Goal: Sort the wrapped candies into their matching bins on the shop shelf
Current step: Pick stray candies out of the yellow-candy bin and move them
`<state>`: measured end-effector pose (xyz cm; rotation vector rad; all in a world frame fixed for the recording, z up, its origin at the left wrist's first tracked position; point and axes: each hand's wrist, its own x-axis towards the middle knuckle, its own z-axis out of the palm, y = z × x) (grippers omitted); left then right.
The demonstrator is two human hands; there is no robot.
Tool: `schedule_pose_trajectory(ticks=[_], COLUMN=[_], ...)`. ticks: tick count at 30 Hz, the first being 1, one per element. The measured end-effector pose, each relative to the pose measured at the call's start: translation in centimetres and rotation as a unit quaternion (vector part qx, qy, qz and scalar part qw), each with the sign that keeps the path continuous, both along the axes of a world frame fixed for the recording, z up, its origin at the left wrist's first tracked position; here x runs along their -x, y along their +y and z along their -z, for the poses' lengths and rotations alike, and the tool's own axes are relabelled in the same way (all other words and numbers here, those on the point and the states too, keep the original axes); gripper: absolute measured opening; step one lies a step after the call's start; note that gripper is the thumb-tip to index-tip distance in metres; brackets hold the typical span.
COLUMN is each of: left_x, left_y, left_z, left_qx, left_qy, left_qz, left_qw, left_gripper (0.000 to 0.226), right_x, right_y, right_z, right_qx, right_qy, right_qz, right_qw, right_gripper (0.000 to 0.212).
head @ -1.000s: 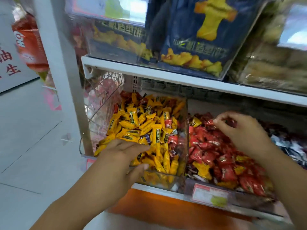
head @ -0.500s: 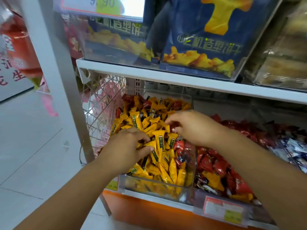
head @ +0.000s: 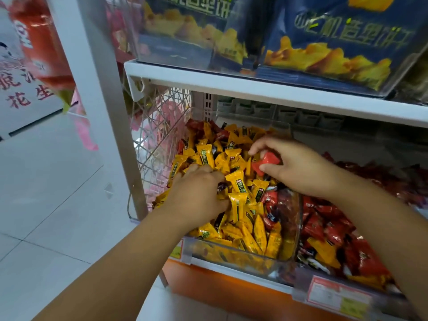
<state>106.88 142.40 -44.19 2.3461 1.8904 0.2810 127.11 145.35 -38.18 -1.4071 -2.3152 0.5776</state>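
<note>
A clear plastic bin (head: 234, 252) on the lower shelf is heaped with yellow wrapped candies (head: 236, 205), with a few red ones mixed in. My right hand (head: 298, 167) hovers over the back of this bin and pinches a red wrapped candy (head: 266, 161) between thumb and fingers. My left hand (head: 199, 193) lies palm down in the yellow pile, fingers curled into the candies; what it holds is hidden. To the right, a second clear bin (head: 335, 295) holds mostly red candies (head: 324, 223) with some yellow ones among them.
The white shelf board (head: 254, 89) above carries clear boxes of blue biscuit packs (head: 335, 38). A white upright post (head: 102, 89) and a wire basket (head: 159, 135) stand left of the bins. A price tag (head: 335, 295) hangs on the front rail. Pale floor tiles (head: 46, 205) lie to the left.
My right hand came from the red bin to the yellow bin and now pinches a red candy. My left hand pushed forward into the yellow pile. The view moved closer.
</note>
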Motion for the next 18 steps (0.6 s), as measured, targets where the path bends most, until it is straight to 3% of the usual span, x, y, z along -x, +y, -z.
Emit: schedule_pose_trajectory(ticks=[5, 11, 15, 18], left_x=[0.0, 2.2, 3.6, 4.0], left_y=[0.0, -0.3, -0.8, -1.2], left_z=[-0.3, -0.6, -0.4, -0.2], left_qx=[0.006, -0.006, -0.025, -0.038], left_qy=[-0.006, -0.22, -0.214, -0.232], left_qz=[-0.005, -0.011, -0.023, -0.033], left_qw=[1.0, 0.975, 0.976, 0.971], left_gripper=[0.047, 0.02, 0.026, 0.038], right_x=[-2.4, -2.5, -1.0, 0.8], right_y=[-2.4, -3.7, -3.7, -3.4], right_z=[-1.2, -0.7, -0.6, -0.6], right_qx=[0.009, 0.0, 0.035, 0.042], right_qy=[0.038, 0.003, -0.065, -0.238], right_qz=[-0.055, -0.082, -0.102, -0.135], right_qw=[0.998, 0.997, 0.992, 0.961], right_gripper=[0.031, 0.038, 0.035, 0.026])
